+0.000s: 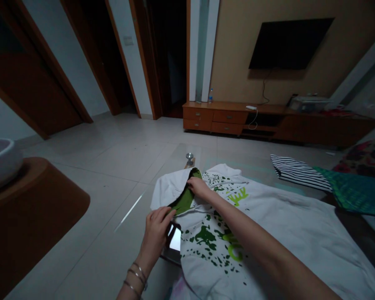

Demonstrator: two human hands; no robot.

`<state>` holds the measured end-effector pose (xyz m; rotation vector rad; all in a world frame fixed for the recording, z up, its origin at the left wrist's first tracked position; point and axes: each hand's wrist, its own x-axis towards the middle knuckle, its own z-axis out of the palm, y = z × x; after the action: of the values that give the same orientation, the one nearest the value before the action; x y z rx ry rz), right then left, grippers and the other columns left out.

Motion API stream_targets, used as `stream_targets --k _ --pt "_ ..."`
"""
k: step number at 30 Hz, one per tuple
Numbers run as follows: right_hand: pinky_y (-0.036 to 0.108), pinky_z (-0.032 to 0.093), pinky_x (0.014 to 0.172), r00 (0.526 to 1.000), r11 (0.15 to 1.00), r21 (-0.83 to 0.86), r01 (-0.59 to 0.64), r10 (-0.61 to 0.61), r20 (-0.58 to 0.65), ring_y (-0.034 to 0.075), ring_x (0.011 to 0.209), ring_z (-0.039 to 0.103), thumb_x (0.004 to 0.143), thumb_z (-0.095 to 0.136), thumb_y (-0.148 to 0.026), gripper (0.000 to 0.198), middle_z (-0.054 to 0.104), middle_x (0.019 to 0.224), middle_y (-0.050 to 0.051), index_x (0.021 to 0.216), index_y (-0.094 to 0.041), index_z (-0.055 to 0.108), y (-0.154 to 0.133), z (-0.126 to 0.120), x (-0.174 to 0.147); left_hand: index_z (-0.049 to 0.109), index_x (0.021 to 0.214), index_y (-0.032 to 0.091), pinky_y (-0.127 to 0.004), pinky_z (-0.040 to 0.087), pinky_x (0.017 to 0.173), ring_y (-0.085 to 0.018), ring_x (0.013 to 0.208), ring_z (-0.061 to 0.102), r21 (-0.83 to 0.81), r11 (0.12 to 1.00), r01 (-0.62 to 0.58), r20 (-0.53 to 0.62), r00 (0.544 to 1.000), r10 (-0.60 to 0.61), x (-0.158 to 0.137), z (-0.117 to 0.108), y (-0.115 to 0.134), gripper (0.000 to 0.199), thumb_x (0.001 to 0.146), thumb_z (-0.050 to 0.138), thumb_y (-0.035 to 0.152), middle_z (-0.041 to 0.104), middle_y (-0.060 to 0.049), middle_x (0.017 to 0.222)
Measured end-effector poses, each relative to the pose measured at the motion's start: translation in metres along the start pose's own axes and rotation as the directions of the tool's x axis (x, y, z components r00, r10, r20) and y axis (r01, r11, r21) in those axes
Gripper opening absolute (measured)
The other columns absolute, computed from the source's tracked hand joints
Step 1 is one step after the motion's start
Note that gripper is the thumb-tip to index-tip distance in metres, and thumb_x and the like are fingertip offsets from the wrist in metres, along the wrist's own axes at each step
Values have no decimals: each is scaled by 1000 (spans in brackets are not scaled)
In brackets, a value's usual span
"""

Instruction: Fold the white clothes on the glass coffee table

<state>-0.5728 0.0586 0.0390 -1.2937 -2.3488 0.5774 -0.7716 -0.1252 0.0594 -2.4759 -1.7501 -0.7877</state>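
A white hoodie (262, 221) with green splatter print and lettering lies spread on a glass-topped table, its hood (168, 187) toward the far left. The hood's green lining (184, 200) shows at its opening. My left hand (157, 227), with bangles at the wrist, pinches the near edge of the hood opening between thumb and fingers. Reaching across the print, my right hand (199, 187) has its fingers closed on the far edge of the same opening. Its fingertips are partly hidden by the hood.
Folded black-and-white striped cloth (300, 171) and teal cloth (356, 189) lie at the right. A metal table fitting (190, 157) shows past the hood. At left, a white bowl (6, 162) stands on a brown surface (50, 196). A wooden TV cabinet (225, 118) lines the wall.
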Motion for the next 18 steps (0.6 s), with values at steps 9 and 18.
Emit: stream_targets --k 9,18 --pt "32 36 98 988 978 -172 114 -93 125 22 108 51 89 51 -17 26 60 114 17 106 -7 66 -14 0 16 64 66 22 -54 23 102 -24 95 55 168 984 -60 221 975 22 31 -17 6 26 72 46 3 64 -4 75" --pt "28 39 84 989 989 -100 110 -119 -85 18 94 53 89 49 -13 21 64 95 6 102 -18 66 -52 -26 -104 71 88 25 -54 28 100 -25 97 59 67 997 47 436 897 -72 63 -21 -2 39 71 43 3 71 -6 87"
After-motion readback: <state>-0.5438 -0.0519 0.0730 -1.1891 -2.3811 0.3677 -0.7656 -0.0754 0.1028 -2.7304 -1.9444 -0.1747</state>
